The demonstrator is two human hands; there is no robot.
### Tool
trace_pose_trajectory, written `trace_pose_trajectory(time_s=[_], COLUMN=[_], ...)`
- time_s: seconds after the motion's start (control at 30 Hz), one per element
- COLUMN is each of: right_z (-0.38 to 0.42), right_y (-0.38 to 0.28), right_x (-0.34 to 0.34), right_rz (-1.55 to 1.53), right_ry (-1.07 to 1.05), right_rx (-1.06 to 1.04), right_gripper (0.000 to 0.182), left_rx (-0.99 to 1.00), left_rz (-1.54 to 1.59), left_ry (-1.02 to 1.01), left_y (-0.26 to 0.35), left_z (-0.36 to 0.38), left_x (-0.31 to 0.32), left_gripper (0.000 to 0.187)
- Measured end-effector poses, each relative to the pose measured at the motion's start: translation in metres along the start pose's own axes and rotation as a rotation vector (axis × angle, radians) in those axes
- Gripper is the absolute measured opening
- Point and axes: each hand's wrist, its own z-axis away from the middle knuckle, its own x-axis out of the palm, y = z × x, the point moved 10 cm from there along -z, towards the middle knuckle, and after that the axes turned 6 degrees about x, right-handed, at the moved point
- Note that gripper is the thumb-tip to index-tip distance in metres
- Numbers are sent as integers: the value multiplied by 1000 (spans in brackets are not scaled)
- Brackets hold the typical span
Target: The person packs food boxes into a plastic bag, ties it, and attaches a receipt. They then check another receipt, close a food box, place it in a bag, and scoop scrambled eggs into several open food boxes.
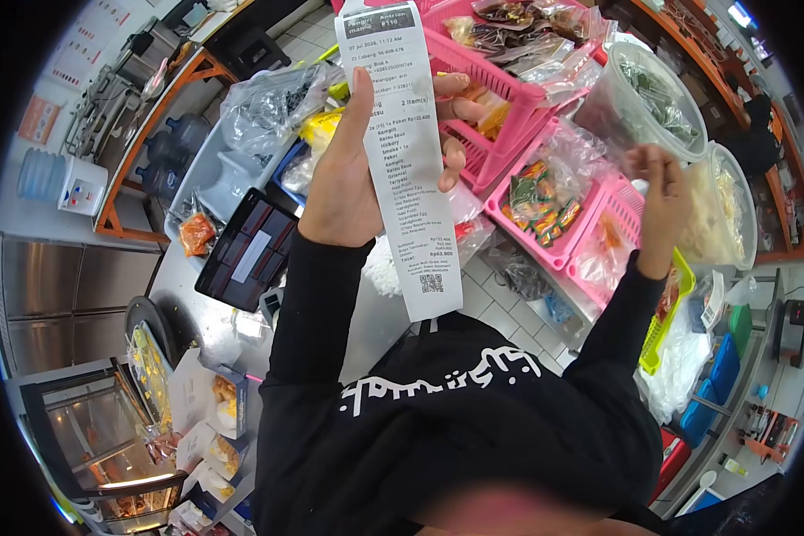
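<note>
My left hand (344, 170) is closed round a long printed paper receipt (406, 205), thumb on the near edge and fingertips showing past the other edge. The text side faces the camera, with a QR code at the bottom. My right hand (663, 192) is over the right side, beside the clear tubs, its fingers curled and slightly blurred. Something small and white shows at its fingers, too unclear to name. Under and left of that hand lies a pink basket (552, 255) with green and orange sachets. A clear round tub (598, 112) holding dark green contents stands just above it.
A dark tablet (246, 255) stands on the metal counter, left of my left forearm. Behind it is a grey-blue bin (196, 179) with plastic bags. Pink baskets (509, 76) of packets fill the top centre. Open food boxes (188, 397) stand lower left, a yellow-green tray (674, 304) right.
</note>
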Motion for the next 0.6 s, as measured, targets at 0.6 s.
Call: trace_pose_trajectory(time_s=[0.6], right_z=[-276], right_y=[358], right_x=[-47], right_rz=[1459], right_ry=[-806], right_rx=[153], right_gripper=[54], left_rx=[175], left_rz=[-145], left_ry=[110], left_y=[19], left_z=[-31], left_x=[1], left_gripper=[76])
